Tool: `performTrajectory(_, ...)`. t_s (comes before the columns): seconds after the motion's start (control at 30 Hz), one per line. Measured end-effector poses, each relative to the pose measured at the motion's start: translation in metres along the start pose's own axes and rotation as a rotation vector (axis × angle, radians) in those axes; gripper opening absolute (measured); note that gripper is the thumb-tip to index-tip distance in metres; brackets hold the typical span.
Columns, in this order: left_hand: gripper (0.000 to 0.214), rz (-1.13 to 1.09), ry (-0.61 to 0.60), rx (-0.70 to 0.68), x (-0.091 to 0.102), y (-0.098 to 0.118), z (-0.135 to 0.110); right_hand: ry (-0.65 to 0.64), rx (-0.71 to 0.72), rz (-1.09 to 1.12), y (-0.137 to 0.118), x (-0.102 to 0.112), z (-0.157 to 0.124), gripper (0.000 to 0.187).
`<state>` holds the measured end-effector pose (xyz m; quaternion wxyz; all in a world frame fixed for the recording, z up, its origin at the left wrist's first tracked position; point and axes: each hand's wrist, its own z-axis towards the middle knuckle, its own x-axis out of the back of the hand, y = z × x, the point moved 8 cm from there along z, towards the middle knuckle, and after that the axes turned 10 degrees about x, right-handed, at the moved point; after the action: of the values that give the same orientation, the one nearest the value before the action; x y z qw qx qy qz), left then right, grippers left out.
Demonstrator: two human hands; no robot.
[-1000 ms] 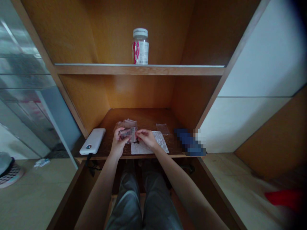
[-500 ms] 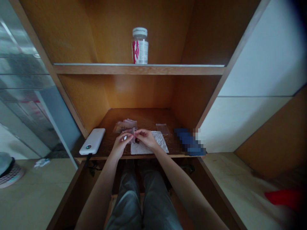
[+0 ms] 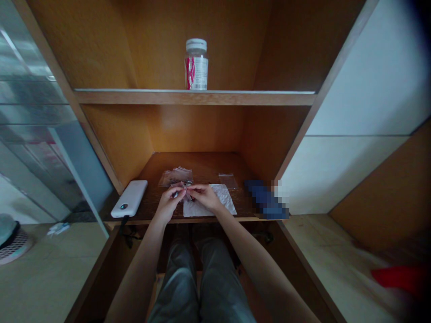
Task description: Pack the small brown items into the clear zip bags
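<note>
Both hands meet over the cabinet's wooden shelf, closed on a small clear zip bag [image 3: 187,196]. My left hand [image 3: 166,206] pinches the bag from the left; a small shiny, dark-edged thing shows between its fingers, too small to name. From the right, my right hand [image 3: 204,196] grips the bag's upper part between thumb and fingertips. Something dark and small lies at or behind the bag, partly hidden. Under the right hand is a crumpled white sheet [image 3: 225,197]. Just beyond the left hand lie several overlapping clear zip bags [image 3: 177,174]. One flat clear bag [image 3: 228,181] lies farther right.
A white power bank [image 3: 130,197] with a dark cable lies at the shelf's left edge. At the right edge is a blurred dark blue object [image 3: 266,199]. A white-capped bottle [image 3: 196,65] stands on the upper shelf. Below the hands, a drawer [image 3: 303,269] is pulled out over my legs.
The bag's top has tipped down and away from upright. My right fingertips have moved slightly lower and left along it. My left hand stays almost in place.
</note>
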<state>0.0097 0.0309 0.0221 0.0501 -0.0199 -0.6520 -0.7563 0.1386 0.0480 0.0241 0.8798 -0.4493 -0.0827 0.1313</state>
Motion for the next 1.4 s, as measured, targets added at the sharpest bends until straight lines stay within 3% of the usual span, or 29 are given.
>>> performTrajectory(0.13, 0.019, -0.046, -0.012, -0.003, 0.0, 0.0, 0.001, -0.04, 0.077, -0.052, -0.007, -0.003, 0.0, 0.024)
performTrajectory(0.33, 0.014, -0.098, -0.01, 0.01, -0.001, -0.004, 0.002, -0.01, 0.21, -0.254, -0.017, 0.003, 0.001, 0.012)
performTrajectory(0.6, 0.01, 0.014, 0.023, -0.016, 0.0, 0.001, 0.002, -0.022, 0.236, -0.28, -0.019, 0.002, 0.001, 0.009)
performTrajectory(0.83, 0.008, -0.017, 0.017, -0.022, -0.002, -0.001, 0.005, -0.003, 0.243, -0.33, -0.025, 0.001, 0.002, 0.008)
performTrajectory(1.07, 0.013, -0.191, -0.003, -0.016, 0.001, -0.004, 0.001, 0.104, 0.229, -0.373, -0.025, 0.016, 0.0, 0.005)
performTrajectory(1.4, 0.014, -0.161, -0.013, 0.009, -0.002, -0.006, 0.003, 0.214, 0.179, -0.521, -0.017, 0.027, -0.002, 0.004)
